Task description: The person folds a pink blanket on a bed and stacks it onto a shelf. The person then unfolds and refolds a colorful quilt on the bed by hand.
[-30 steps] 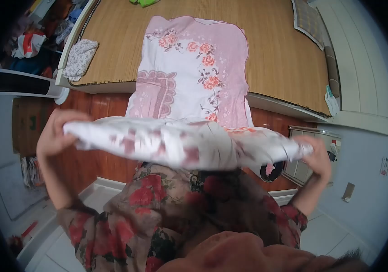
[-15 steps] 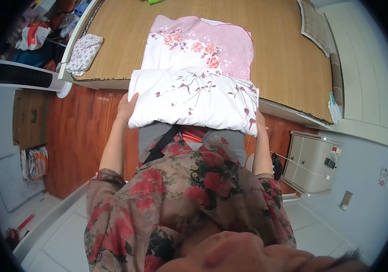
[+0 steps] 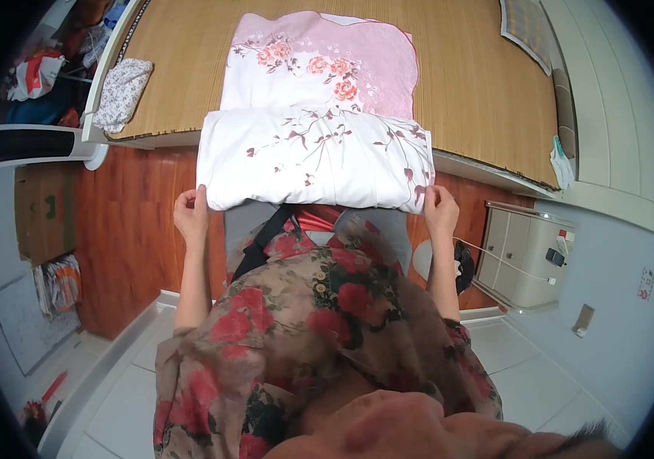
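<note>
A folded piece of floral bed linen (image 3: 312, 157), white and pink with coral flowers and brown sprigs, lies partly on the bed. Its thick white near fold hangs over the bed's front edge, above my lap. At the near left corner, my left hand (image 3: 191, 216) is closed, thumb and fingers pinching the fabric's edge. My right hand (image 3: 440, 212) pinches the opposite near corner in the same way. The pink far part rests flat on the bed mat (image 3: 480, 92).
A small patterned bundle (image 3: 123, 95) sits on the bed's left corner, and a plaid pillow (image 3: 527, 34) at the far right. A white fan-like stand (image 3: 86, 145) is beside the bed on the left. To the right stands a pale cabinet (image 3: 522, 256); a cardboard box (image 3: 44, 214) is at left.
Both hands have shifted from the sides of the fold to its near corners, with fingers now pinched. The near fold looks slightly wider, and the view has moved a little.
</note>
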Action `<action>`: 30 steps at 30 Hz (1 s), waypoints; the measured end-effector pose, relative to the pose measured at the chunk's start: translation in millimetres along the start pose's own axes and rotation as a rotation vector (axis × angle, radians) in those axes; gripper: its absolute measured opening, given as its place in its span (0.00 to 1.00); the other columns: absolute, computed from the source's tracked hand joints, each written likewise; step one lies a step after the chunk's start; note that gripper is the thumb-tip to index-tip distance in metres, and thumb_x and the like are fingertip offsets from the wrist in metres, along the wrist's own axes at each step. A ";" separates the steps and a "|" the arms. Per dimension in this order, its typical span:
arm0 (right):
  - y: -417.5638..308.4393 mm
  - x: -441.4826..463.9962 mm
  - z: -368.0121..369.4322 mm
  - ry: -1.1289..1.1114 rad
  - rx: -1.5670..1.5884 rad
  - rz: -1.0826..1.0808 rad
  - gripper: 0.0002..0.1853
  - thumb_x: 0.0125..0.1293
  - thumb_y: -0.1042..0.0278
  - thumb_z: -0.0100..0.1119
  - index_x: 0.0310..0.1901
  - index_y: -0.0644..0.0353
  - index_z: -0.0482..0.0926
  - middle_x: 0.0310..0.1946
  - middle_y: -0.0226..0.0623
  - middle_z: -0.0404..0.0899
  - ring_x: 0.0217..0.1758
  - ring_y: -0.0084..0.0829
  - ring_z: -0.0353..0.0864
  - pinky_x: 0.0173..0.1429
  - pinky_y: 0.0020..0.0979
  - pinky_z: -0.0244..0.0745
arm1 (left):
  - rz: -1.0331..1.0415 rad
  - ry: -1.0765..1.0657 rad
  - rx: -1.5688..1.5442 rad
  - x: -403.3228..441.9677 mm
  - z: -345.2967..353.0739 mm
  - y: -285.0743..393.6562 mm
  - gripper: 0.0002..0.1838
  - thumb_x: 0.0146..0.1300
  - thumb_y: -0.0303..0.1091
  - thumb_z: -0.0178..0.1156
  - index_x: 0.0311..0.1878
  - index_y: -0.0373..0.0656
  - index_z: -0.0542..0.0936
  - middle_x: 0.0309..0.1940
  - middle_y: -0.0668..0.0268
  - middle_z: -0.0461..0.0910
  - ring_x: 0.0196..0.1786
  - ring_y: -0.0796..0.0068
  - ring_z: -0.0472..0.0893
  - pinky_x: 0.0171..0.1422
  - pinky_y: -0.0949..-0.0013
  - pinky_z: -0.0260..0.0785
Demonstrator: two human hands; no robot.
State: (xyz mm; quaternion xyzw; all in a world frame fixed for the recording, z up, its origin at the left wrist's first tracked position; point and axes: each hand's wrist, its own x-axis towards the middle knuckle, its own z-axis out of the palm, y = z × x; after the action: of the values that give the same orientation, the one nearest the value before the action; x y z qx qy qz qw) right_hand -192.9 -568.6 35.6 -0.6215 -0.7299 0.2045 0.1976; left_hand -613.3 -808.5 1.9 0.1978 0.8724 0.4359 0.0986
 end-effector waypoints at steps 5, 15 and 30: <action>-6.4 19.3 12.2 -0.073 -0.280 0.120 0.18 0.61 0.53 0.55 0.40 0.61 0.78 0.32 0.47 0.80 0.39 0.47 0.79 0.43 0.43 0.72 | 0.121 -0.025 0.198 18.1 -0.8 15.1 0.14 0.59 0.39 0.61 0.27 0.37 0.76 0.23 0.65 0.74 0.27 0.75 0.73 0.35 0.69 0.67; -17.1 49.1 41.7 0.222 -0.091 0.069 0.15 0.61 0.58 0.56 0.33 0.65 0.79 0.28 0.48 0.82 0.34 0.49 0.82 0.39 0.42 0.75 | 0.147 0.194 -0.170 48.5 16.8 31.5 0.19 0.66 0.38 0.55 0.20 0.39 0.69 0.17 0.73 0.67 0.26 0.84 0.64 0.29 0.74 0.59; 34.5 23.5 31.7 0.297 0.196 0.096 0.17 0.62 0.61 0.57 0.23 0.68 0.75 0.15 0.36 0.70 0.23 0.20 0.67 0.30 0.31 0.66 | 0.165 0.061 0.093 25.4 -7.0 0.6 0.12 0.62 0.36 0.60 0.27 0.39 0.73 0.26 0.66 0.73 0.29 0.74 0.70 0.34 0.67 0.65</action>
State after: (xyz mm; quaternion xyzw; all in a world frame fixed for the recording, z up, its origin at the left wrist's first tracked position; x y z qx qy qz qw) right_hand -185.1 -542.1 -9.0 -0.6567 -0.6388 0.1898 0.3531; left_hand -638.4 -802.3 6.6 0.2599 0.8751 0.4074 0.0263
